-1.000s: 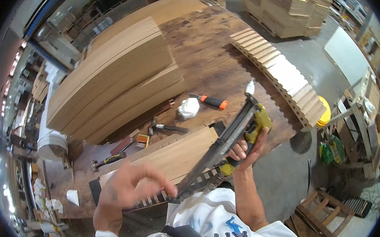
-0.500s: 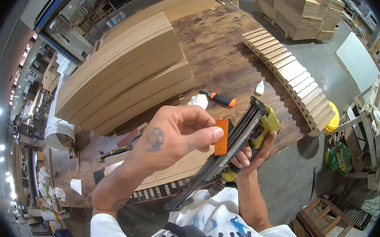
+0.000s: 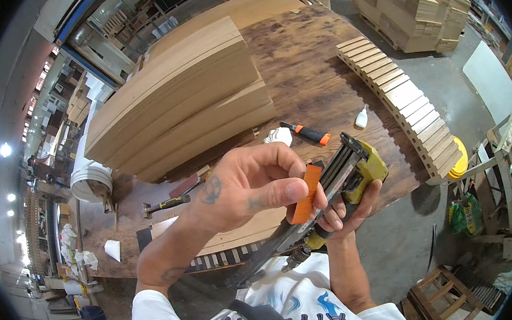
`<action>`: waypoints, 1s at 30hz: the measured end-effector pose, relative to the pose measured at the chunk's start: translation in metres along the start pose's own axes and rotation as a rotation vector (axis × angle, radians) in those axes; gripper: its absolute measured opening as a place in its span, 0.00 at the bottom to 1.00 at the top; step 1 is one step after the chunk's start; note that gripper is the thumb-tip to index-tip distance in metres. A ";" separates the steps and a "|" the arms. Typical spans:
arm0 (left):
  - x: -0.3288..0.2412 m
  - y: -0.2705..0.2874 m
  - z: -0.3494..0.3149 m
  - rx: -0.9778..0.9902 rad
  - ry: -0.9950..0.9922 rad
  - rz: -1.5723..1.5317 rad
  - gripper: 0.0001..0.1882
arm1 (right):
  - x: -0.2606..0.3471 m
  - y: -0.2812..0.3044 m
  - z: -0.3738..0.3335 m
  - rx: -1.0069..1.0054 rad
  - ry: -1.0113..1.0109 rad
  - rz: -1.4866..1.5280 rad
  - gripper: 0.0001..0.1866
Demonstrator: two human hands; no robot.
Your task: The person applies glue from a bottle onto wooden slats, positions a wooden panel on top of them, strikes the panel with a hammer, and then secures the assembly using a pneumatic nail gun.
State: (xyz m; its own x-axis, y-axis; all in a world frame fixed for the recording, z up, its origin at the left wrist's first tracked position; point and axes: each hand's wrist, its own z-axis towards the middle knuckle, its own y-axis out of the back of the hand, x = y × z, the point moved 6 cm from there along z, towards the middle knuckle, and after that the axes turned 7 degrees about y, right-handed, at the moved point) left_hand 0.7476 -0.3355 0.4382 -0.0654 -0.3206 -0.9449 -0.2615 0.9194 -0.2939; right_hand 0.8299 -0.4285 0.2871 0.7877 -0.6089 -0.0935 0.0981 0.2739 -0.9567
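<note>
Yellow-and-black metal nail gun (image 3: pixel 338 179), handle wrapped by right hand (image 3: pixel 364 208); left hand (image 3: pixel 250 182) pinches orange flat strip (image 3: pixel 308 195) beside nail gun. Probably loading; next calls for aligning strip.

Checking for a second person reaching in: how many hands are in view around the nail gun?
2: the left hand, holding an orange strip close to the nail gun, and the right hand, around its handle. Some fingers are partly hidden.

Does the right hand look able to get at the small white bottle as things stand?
Probably not: the right hand is wrapped around the yellow-and-black tool, though nothing covers the white bottle.
</note>
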 end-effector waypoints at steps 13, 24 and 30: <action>-0.009 0.001 -0.008 -0.226 0.069 0.360 0.14 | -0.006 -0.004 0.001 0.043 -0.036 0.029 0.47; -0.019 -0.004 0.010 -0.170 0.161 0.691 0.12 | -0.007 -0.007 0.001 0.079 -0.040 0.010 0.45; -0.026 -0.008 0.017 -0.203 0.120 0.812 0.10 | -0.006 -0.006 -0.001 0.084 -0.039 0.011 0.45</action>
State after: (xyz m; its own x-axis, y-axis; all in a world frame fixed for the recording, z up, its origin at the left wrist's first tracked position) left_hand 0.7672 -0.3304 0.4623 -0.4065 0.3897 -0.8264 -0.2559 0.8197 0.5124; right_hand 0.8238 -0.4274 0.2935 0.8123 -0.5760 -0.0919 0.1382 0.3430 -0.9291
